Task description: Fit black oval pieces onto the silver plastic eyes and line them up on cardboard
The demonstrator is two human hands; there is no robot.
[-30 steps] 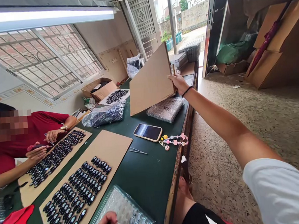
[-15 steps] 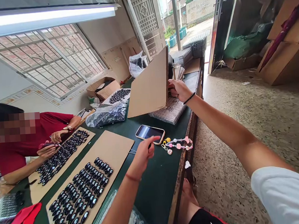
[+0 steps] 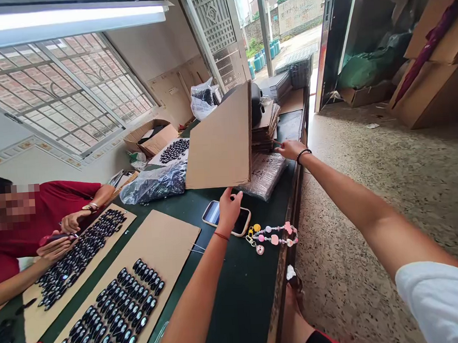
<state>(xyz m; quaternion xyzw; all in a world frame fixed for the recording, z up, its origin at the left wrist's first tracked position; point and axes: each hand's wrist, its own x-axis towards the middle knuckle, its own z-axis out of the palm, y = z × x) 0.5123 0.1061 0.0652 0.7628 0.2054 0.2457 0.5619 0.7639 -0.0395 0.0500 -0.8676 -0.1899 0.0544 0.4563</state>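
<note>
Head view: cardboard sheet (image 3: 219, 141) stands tilted over the green table (image 3: 236, 285), long axis running away from you toward the door, broad face left. Your left hand (image 3: 228, 209) pinches its bottom edge; your right hand (image 3: 291, 149) rests loose, fingers spread, on the plastic-wrapped packs (image 3: 265, 170). With that one-corner hold the sheet could tip onto the phone (image 3: 212, 213).

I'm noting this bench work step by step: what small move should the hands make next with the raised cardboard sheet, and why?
Probably bring the cardboard sheet down flat near the person. The left hand grips its bottom edge, tilted up above the phone, while the right hand is off it by the cardboard stack. One hand alone steadies it poorly.
</note>
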